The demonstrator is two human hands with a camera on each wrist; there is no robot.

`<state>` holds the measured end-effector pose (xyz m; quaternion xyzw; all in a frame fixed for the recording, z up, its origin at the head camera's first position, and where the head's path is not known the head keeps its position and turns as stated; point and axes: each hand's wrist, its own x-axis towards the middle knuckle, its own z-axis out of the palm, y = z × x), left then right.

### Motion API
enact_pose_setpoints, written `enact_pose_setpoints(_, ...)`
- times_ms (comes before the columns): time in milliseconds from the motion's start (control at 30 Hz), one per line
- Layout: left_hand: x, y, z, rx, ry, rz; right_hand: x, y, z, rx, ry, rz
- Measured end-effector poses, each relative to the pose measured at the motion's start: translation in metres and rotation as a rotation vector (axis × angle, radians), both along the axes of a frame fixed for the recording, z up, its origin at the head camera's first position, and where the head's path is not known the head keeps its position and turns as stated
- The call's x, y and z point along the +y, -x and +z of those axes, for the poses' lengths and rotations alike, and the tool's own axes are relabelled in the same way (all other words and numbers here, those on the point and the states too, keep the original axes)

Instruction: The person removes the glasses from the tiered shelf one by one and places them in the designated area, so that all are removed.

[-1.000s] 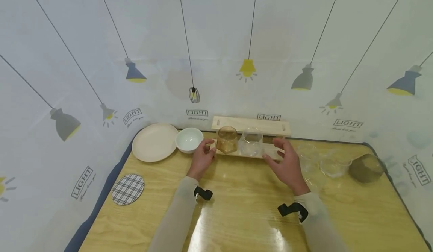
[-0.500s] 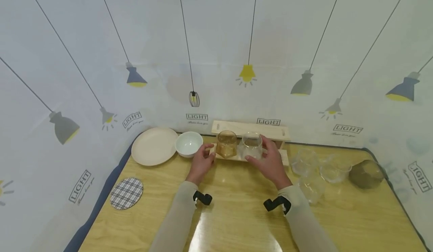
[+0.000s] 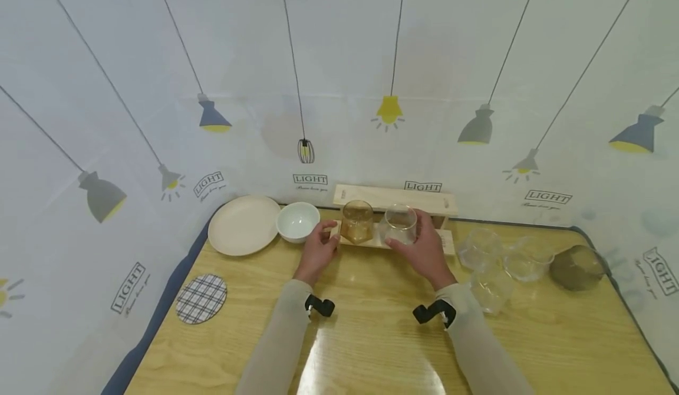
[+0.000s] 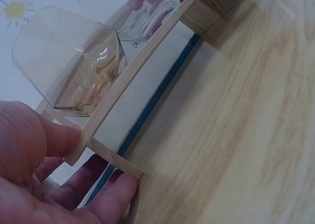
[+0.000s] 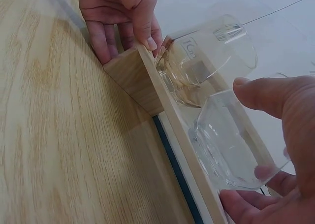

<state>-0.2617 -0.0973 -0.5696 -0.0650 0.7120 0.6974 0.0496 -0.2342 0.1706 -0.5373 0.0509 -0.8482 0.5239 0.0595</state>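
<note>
A small two-tier wooden shelf (image 3: 447, 240) stands at the back of the table. My left hand (image 3: 317, 251) grips its left end, thumb on the lower board and fingers at the end support (image 4: 114, 157). An amber glass tumbler (image 3: 357, 223) sits on that board beside this hand. My right hand (image 3: 425, 252) holds a clear glass tumbler (image 5: 234, 140), thumb on the near side and fingers round the far side. The clear tumbler leans slightly, its base close over the board, to the right of the amber one.
Left of the shelf are a pale bowl (image 3: 298, 223) and a beige plate (image 3: 244, 225), with a checked round coaster (image 3: 201, 299) nearer. Several clear glass vessels (image 3: 490, 289) and a dark tinted one (image 3: 577, 268) stand at the right. A printed wall covering (image 3: 339, 59) rises behind.
My right hand has gone left from the shelf's right end to the clear tumbler and taken hold of it. The tumbler has shifted slightly right. My left hand stays at the shelf's end.
</note>
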Motion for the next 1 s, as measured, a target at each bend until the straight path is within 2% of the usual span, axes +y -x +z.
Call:
enact_pose_setpoints(233,-0.001,0.000,-0.002,0.008,-0.002,0.002,0.002,-0.004,0.001,-0.024,-0.012,-0.003)
enact_pose_setpoints(433,-0.001,0.001,-0.003,0.002,0.004,-0.010,0.007,-0.015,0.008,-0.023,0.010,0.011)
enact_pose_setpoints(767,-0.001,0.001,-0.002,0.010,-0.010,-0.015,0.022,-0.048,0.014,0.013,-0.020,0.044)
enact_pose_setpoints(1000,-0.001,0.002,-0.001,0.005,0.019,-0.010,0.039,-0.074,0.020,0.033,-0.027,0.020)
